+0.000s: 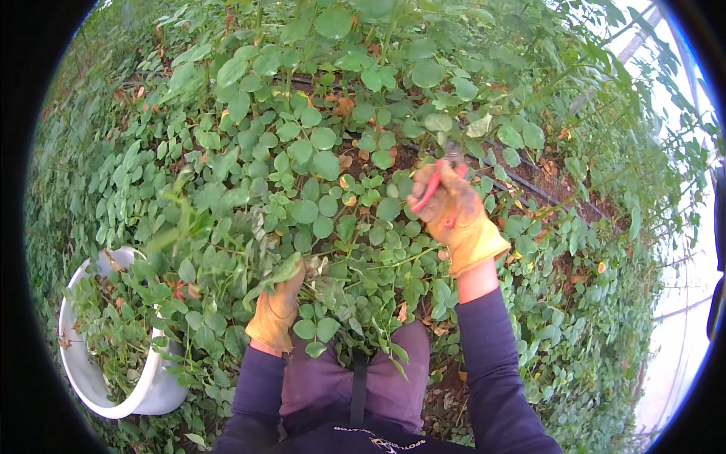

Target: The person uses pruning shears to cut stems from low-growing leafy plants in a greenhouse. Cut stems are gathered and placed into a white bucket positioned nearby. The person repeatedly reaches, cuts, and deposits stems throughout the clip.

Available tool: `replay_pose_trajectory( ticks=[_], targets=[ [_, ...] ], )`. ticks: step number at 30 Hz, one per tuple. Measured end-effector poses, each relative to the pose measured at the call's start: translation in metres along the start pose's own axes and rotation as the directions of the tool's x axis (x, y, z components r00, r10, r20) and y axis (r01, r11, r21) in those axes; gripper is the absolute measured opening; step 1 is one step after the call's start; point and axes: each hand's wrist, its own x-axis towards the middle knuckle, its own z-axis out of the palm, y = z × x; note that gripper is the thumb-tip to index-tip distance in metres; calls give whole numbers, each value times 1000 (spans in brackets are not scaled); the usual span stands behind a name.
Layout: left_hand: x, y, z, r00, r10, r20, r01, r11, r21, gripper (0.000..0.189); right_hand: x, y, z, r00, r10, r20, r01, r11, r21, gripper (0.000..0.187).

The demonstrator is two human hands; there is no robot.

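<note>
My right hand [454, 210], in a stained yellow work glove, grips red-handled pruning shears [432, 184]. Their dark blades [452, 152] point away from me among the leaves, blurred; whether they touch a stem cannot be made out. My left hand [278, 315], gloved in the same yellow, is closed around a bunch of leafy cut stems [326, 278] in front of my thighs. Leaves cover most of its fingers. Some of the foliage in the bunch looks pale and wilted.
A white bucket [153, 380] holding leafy cuttings [116, 340] stands at the left. Dense rose-like bushes [306, 147] surround me. Black irrigation tubes [527, 184] run over brown soil with dry leaves ahead to the right. Pale sheeting [680, 318] lines the right side.
</note>
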Motion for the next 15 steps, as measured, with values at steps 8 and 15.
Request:
replay_pose_trajectory(
  ticks=[8, 15],
  targets=[
    [-3, 6, 15, 982, -162, 93, 185, 780, -597, 51, -6, -14, -24, 996, -68, 55, 70, 997, -44, 31],
    [-16, 17, 11, 990, -139, 34, 130, 774, -619, 50, -19, -16, 10, 1000, 13, 13, -11, 985, -175, 37]
  ],
)
